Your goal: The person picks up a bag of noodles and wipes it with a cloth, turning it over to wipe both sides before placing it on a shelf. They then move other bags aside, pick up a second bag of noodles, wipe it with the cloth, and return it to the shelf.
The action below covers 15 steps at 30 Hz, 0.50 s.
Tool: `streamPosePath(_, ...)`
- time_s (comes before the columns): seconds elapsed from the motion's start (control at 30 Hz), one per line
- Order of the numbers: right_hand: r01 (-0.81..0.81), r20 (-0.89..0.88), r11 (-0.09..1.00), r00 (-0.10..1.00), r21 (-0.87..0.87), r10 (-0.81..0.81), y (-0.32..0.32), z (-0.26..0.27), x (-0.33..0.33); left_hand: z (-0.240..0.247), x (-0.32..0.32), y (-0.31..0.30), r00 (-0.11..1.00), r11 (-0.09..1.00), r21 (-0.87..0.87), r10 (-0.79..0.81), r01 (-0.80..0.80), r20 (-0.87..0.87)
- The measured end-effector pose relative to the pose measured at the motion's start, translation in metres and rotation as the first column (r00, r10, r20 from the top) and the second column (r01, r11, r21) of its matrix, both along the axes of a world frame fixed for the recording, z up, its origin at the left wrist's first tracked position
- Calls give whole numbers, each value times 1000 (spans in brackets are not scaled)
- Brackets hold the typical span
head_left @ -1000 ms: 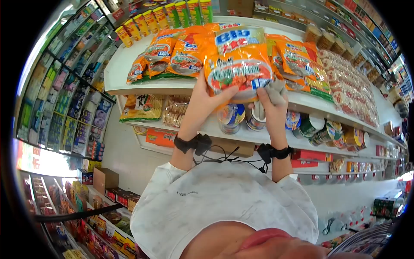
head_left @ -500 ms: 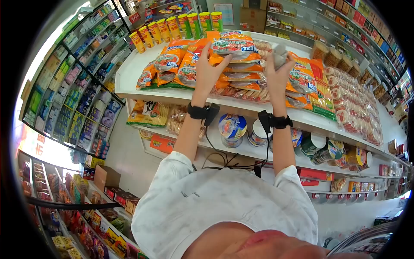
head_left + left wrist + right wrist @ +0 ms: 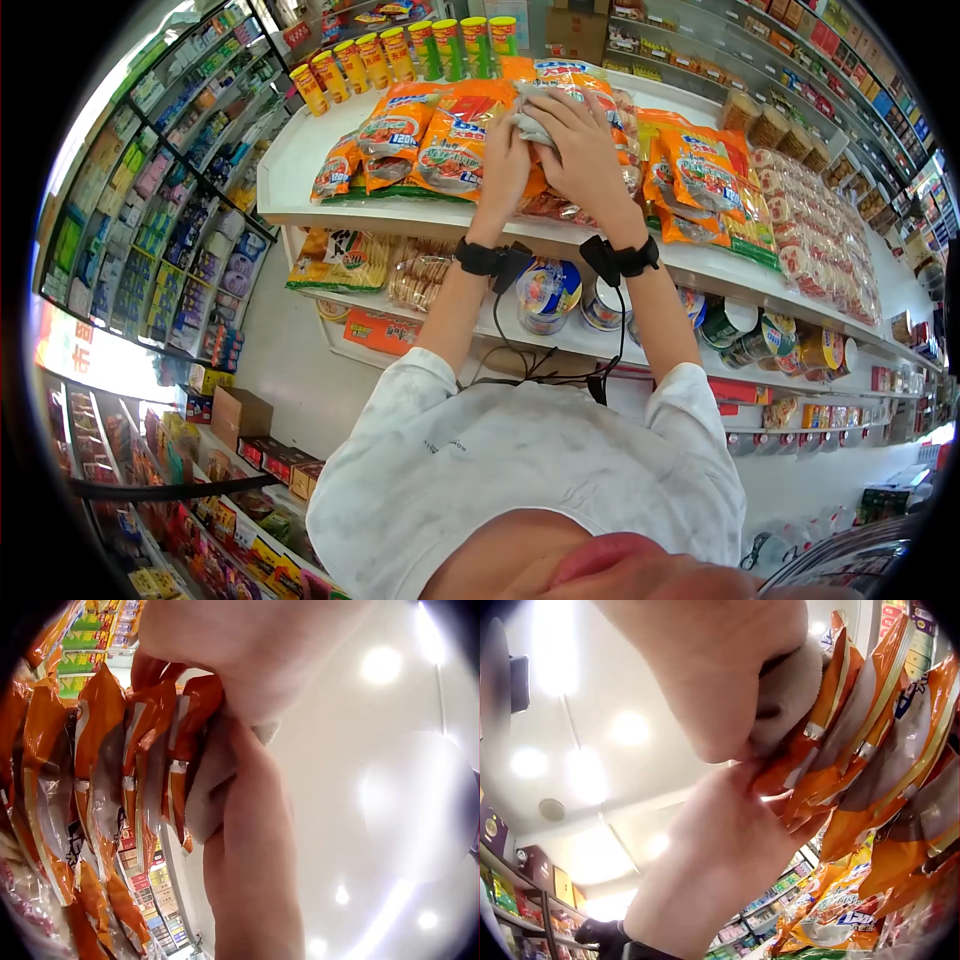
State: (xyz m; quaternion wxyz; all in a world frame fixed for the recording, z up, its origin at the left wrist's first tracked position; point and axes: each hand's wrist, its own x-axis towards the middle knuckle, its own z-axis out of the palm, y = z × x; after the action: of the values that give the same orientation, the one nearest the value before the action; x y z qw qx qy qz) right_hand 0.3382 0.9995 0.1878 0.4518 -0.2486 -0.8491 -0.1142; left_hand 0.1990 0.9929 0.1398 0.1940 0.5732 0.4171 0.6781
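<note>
A stack of orange instant noodle packets (image 3: 612,112) lies on the white shelf top (image 3: 285,190). My right hand (image 3: 578,150) holds a bunched grey cloth (image 3: 536,128) against the front of the top packet (image 3: 840,682). On the packet's left edge is my left hand (image 3: 505,165), its fingers (image 3: 802,817) round the edge; its thumb is mostly hidden by the right hand. Close up in the left wrist view, the cloth lies between the right hand and the orange wrapper (image 3: 196,712).
More orange noodle packets (image 3: 395,135) lie to the left, and others (image 3: 700,170) to the right. Yellow and green canisters (image 3: 450,50) line the back edge. Bowl noodles (image 3: 548,290) stand on the shelf below, and clear-wrapped packs (image 3: 800,220) fill the far right.
The large orange packet lifted in both hands came down onto the stack. My hands parted, then came together over it, the right bringing the grey cloth left onto the wrapper.
</note>
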Motion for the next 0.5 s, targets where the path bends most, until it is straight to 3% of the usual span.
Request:
streamPosePath(0.03, -12, 22, 1000, 1000, 10, 12, -2, 2, 1, -7, -4, 7, 983, 993, 14, -121, 120, 142)
streamPosePath(0.13, -8, 99, 999, 995, 38, 4, -5, 1, 9, 0, -7, 5, 911, 964, -4, -249, 265, 329)
streamPosePath(0.27, 126, 33, 992, 991, -1, -126, -6, -7, 31, 0, -12, 7, 998, 998, 59, -33, 36, -49)
streamPosePath(0.3, 158, -55, 987, 986, -2, -158, -8, -7, 35, 1, -14, 6, 997, 998, 55, -31, 35, -66)
streamPosePath(0.5, -63, -495, 900, 850, -432, -179, 0, -26, 49, 16, -13, -6, 990, 991, -6, -133, 133, -41)
